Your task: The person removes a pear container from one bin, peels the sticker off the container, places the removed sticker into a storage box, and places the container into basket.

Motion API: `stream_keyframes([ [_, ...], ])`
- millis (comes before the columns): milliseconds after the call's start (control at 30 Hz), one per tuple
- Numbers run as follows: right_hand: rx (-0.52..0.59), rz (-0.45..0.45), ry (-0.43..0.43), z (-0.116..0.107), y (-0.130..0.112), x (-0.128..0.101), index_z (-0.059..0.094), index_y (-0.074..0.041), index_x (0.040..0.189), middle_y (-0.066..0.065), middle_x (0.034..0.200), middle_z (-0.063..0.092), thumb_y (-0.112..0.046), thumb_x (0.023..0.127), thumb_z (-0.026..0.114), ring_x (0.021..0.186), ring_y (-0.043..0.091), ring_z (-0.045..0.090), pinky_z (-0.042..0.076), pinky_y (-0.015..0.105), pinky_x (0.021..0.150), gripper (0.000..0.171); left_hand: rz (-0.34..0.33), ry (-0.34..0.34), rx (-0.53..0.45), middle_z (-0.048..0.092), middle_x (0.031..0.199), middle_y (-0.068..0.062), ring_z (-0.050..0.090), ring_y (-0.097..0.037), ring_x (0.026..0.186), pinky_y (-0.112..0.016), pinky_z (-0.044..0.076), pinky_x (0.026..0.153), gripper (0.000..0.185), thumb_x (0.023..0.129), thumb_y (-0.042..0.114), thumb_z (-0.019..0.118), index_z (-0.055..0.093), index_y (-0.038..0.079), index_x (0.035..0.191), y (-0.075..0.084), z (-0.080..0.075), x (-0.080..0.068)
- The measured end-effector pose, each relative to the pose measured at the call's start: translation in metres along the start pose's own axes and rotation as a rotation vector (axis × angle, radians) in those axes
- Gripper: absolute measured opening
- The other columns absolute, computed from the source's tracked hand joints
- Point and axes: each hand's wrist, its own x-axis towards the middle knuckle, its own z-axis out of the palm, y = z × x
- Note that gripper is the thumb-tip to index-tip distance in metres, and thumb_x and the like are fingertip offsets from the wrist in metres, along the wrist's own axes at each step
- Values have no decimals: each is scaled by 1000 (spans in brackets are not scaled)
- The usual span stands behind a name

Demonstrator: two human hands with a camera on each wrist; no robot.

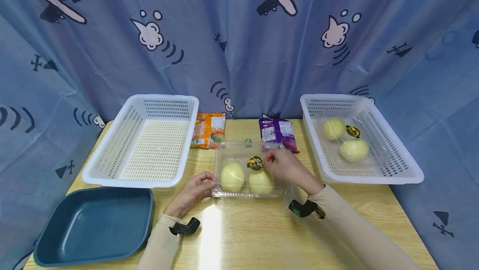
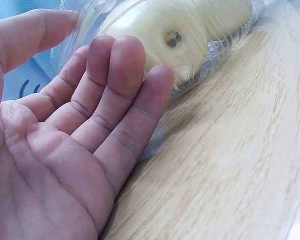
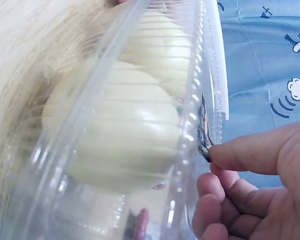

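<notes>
Wooden tabletop (image 1: 262, 236), blue curtain (image 1: 239, 53) behind container (image 1: 239, 155).

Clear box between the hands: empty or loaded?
Loaded. Two pale yellow fruits show through the clear box in the head view; both wrist views show fruit inside too.

A: How does your left hand (image 2: 75, 140) sit?
B: Palm to the camera, your fingers slightly bent in front of the clear box (image 2: 220, 54), your thumb at its upper edge.
A: What's inside for you?
B: One pale fruit (image 2: 162, 47) at the near end, its dark hollow showing; a second fruit (image 2: 229, 17) beyond, along the box's long edge above your wooden worktop (image 2: 230, 135).
</notes>
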Motion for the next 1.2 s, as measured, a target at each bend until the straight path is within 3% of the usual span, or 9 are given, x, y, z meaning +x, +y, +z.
stream_keyframes([
  [200, 89, 20, -27, -2, 2, 0, 71, -11, 95, 4, 94, 71, -20, 94, 63, 83, 15, 60, 50, 30, 76, 12, -2, -1, 3, 64, 94, 8, 62, -5, 86, -25, 57, 83, 9, 105, 9, 51, 55, 12, 112, 2, 0, 0],
  [533, 198, 44, -23, -2, 5, -2, 72, -11, 96, 6, 96, 69, -23, 97, 65, 85, 17, 59, 48, 29, 76, 13, -7, -1, 9, 64, 93, 8, 62, -6, 84, -26, 57, 83, 10, 105, 8, 49, 55, 13, 112, 5, 1, -1],
  [767, 236, 28, 0, -4, 3, -4, 70, -6, 100, 19, 123, 69, -19, 99, 62, 80, 16, 55, 47, 28, 69, 15, 0, -15, -4, 64, 93, 8, 62, -5, 83, -26, 58, 82, 10, 106, 9, 49, 55, 12, 113, 1, -1, 1],
  [967, 421, 78, 2, -10, 3, -4, 69, 1, 107, 9, 97, 67, -17, 100, 60, 78, 15, 54, 47, 25, 65, 21, 4, -23, -9, 64, 92, 8, 62, -5, 83, -26, 58, 82, 10, 106, 8, 49, 55, 12, 112, 2, -1, 0],
  [1067, 517, 113, -15, -14, 1, -3, 68, 3, 112, 6, 96, 67, -18, 100, 60, 80, 15, 55, 48, 26, 65, 25, 6, -24, -12, 64, 92, 8, 62, -6, 82, -26, 58, 81, 10, 105, 9, 50, 55, 12, 112, 2, -1, 0],
  [1200, 560, 136, -34, -17, -2, -1, 67, 1, 115, 7, 100, 67, -20, 100, 60, 85, 16, 57, 49, 28, 70, 27, 6, -17, -13, 64, 92, 8, 62, -5, 82, -26, 57, 81, 10, 105, 9, 50, 56, 12, 112, 0, -1, 1],
])
